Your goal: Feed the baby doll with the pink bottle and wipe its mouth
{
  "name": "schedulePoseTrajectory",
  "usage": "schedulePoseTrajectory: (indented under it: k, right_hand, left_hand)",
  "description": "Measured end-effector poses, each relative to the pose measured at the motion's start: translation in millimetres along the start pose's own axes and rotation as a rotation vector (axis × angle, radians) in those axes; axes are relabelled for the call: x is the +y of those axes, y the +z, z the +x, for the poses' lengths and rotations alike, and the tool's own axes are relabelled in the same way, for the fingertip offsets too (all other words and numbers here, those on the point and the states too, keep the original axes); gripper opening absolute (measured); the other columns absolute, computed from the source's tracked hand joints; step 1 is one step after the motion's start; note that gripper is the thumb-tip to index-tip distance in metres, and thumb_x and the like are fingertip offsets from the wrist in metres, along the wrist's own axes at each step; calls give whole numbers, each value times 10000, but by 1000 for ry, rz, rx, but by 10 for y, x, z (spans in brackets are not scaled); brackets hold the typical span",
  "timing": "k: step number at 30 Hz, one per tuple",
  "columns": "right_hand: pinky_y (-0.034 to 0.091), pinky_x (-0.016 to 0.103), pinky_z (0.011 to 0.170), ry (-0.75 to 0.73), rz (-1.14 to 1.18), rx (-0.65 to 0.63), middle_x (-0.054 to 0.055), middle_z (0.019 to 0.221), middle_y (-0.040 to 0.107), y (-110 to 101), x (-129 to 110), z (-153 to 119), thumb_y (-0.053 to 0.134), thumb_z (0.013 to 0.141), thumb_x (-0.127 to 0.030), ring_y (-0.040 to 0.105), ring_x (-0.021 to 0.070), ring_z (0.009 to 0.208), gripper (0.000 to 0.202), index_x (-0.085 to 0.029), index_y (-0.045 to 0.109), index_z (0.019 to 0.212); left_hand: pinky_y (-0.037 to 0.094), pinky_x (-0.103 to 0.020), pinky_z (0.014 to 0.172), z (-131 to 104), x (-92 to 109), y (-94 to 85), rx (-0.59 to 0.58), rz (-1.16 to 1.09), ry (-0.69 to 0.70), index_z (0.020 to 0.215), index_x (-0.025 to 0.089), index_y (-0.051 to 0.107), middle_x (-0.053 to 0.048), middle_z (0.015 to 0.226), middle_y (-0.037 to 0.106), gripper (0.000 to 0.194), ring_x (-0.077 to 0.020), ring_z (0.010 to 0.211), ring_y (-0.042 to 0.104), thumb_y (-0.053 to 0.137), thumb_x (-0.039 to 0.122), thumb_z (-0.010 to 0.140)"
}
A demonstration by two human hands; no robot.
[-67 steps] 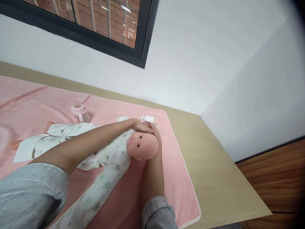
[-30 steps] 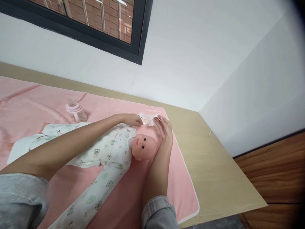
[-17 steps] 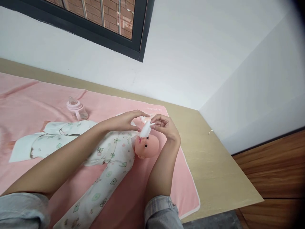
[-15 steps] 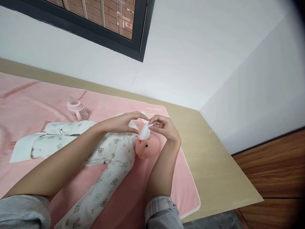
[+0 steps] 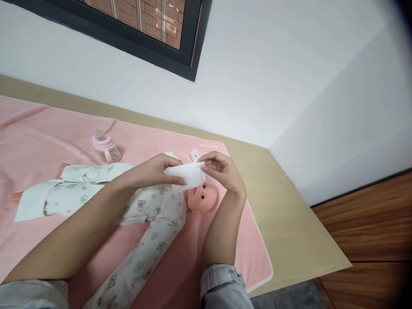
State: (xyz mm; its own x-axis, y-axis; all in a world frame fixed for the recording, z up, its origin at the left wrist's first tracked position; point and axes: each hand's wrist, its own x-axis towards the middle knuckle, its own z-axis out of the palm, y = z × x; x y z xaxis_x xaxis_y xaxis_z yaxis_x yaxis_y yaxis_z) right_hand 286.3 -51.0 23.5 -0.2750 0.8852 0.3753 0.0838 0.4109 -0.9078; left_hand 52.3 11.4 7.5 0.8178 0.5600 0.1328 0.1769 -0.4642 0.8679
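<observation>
Between my hands a white tissue (image 5: 189, 175) is spread above a baby doll (image 5: 207, 201). My left hand (image 5: 161, 169) grips its left end, thumb in front and fingers behind. At the other end, my right hand (image 5: 222, 169) pinches the upper corner. The doll lies on its back with its head to the right; the tissue covers part of its face, though both eyes show. It wears a white patterned suit (image 5: 164, 206), with one long sleeve stretched toward me. A small white packet (image 5: 195, 154) is partly hidden behind my right hand.
A pink baby bottle (image 5: 106, 146) stands beyond the doll's legs. Beneath everything lies a pink blanket (image 5: 58, 128) on a wooden table (image 5: 283, 223). A white wall (image 5: 244, 77) with a dark-framed window (image 5: 189, 51) rises behind; brown wood panels (image 5: 370, 223) are at right.
The tissue, bunched in my right hand before, is now stretched out sideways. My left hand has closed on its left end. The view has shifted slightly.
</observation>
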Motion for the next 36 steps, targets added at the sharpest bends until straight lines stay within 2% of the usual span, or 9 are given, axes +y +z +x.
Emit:
schedulePoseTrajectory:
  k: [5,9,13,17,19,21,25,31,36]
  right_hand:
    - [535,274,817,60,-70,84,23,1090,646,101,31,95,706,794,-303,611,109,851,234,-243,659,1015]
    - [553,267,798,128,-77,66,14,1174,606,260,8,163,685,783,-259,634,93,815,390,-287,596,1162]
    - [575,274,805,157,-85,-3,13,1282,558,285,-61,145,676,778,-244,654,93,829,522,-342,531,1270]
    - [573,327,893,155,-118,10,30,1306,561,-38,-21,-19,736,756,-297,663,143,944,597,-347,514,1309]
    - [557,357,936,146,-114,93,40,1284,583,-273,103,-117,744,761,-327,661,158,965,572,-332,531,1291]
    - [535,373,969,160,-87,194,43,1253,605,-485,300,-195,745,764,-349,659,157,951,531,-322,555,1259]
    - [517,363,984,197,127,300,33,1191,636,-718,788,-261,727,774,-394,653,140,938,468,-306,585,1211]
    - [499,395,1020,265,423,257,40,1176,659,-655,1389,-207,736,757,-413,657,158,985,484,-269,588,1194]
    - [508,429,1006,299,549,164,56,1137,683,-526,1665,-112,694,779,-478,671,178,985,503,-259,568,1214]
  left_hand:
    - [473,-222,808,-67,38,-1,242,76,188,867,206,734,-16,998,646,134,-172,940,601,740,328,813]
    - [448,-246,952,-87,91,12,379,139,302,891,226,751,-28,1179,622,108,-196,1127,566,754,291,805]
    - [452,-247,949,-133,170,44,401,184,328,895,235,744,-6,1122,675,78,-182,1068,608,723,283,838]
    - [469,-221,807,-178,231,127,480,240,258,907,212,719,11,947,705,93,-155,888,640,679,286,866]
    - [452,-224,725,-166,225,183,436,281,213,844,191,711,10,861,695,148,-149,803,624,653,324,872]
    - [424,-225,657,-125,193,240,322,308,115,790,183,701,17,781,674,199,-144,737,601,629,354,863]
    - [380,-225,592,-12,106,342,105,357,-103,764,194,682,37,718,649,168,-144,671,580,606,333,820]
    - [378,-273,667,96,-25,453,12,524,-189,782,197,678,0,790,679,157,-203,766,610,561,300,807]
    - [375,-292,665,104,-58,524,1,597,-197,774,199,646,-17,828,687,174,-216,782,607,511,293,829]
